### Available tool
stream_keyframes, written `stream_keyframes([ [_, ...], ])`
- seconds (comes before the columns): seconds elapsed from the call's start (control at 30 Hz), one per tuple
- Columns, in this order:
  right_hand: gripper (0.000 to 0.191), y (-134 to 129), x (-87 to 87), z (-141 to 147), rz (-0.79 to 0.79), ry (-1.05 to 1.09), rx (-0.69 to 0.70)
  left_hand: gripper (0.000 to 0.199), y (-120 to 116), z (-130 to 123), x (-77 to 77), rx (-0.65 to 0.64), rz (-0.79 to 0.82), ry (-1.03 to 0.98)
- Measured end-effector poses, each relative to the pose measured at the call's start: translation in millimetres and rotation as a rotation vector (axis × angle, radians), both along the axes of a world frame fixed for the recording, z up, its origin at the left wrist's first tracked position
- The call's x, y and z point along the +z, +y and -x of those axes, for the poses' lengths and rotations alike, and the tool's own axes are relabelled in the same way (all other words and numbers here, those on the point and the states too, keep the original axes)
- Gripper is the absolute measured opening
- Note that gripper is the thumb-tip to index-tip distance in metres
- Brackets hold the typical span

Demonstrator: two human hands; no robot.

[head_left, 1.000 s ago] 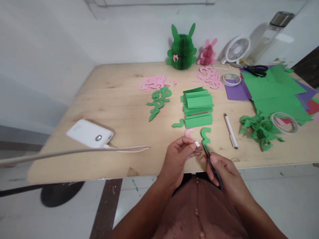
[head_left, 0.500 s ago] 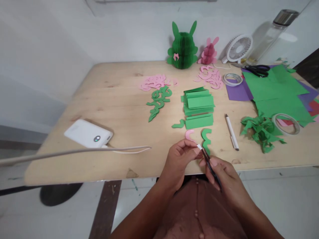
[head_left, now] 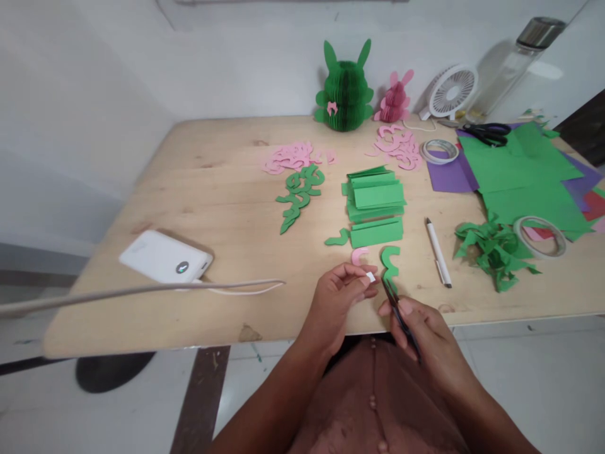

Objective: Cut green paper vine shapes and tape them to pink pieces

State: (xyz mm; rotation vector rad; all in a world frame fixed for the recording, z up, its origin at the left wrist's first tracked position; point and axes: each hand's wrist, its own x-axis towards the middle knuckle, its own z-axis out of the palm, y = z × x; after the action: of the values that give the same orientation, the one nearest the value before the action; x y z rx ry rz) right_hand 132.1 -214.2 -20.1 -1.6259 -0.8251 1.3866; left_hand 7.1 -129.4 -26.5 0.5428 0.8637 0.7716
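Observation:
Near the table's front edge, my left hand (head_left: 338,299) pinches a small white piece of tape (head_left: 370,277) between thumb and fingertips. My right hand (head_left: 420,321) is closed around a pair of dark scissors (head_left: 393,296), whose handles are mostly hidden by the fingers. The scissor tips point away from me, a little apart from the tape. Just beyond them lies a wavy green paper strip (head_left: 390,255), with a curved pink paper piece (head_left: 358,254) to its left. Folded green paper strips (head_left: 378,197) lie farther back.
Paper rabbits, one green (head_left: 345,94) and one pink (head_left: 394,104), stand against the wall. A white pen (head_left: 438,252), green scraps (head_left: 496,252) and tape rolls (head_left: 440,151) lie to the right. At left, a white power bank (head_left: 165,257) trails a cable (head_left: 155,294).
My left hand has drawn the white piece slightly left, so it is now apart from the scissor tips. My right hand has barely moved.

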Motion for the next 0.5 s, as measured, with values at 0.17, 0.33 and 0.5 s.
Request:
stream_keyframes([
  [0.17,0.049,-0.3,-0.4,-0.7,0.007,0.012,-0.002,0.015,2.2,1.7,-1.7,-0.021,0.034,-0.016],
  [0.33,0.048,-0.4,-1.1,-1.6,0.02,0.032,0.011,0.014,3.9,3.0,-1.1,-0.048,0.052,-0.038],
  [0.5,0.048,1.0,-0.9,-1.6,0.038,0.03,0.019,0.016,6.5,2.6,1.5,-0.079,0.057,-0.033],
])
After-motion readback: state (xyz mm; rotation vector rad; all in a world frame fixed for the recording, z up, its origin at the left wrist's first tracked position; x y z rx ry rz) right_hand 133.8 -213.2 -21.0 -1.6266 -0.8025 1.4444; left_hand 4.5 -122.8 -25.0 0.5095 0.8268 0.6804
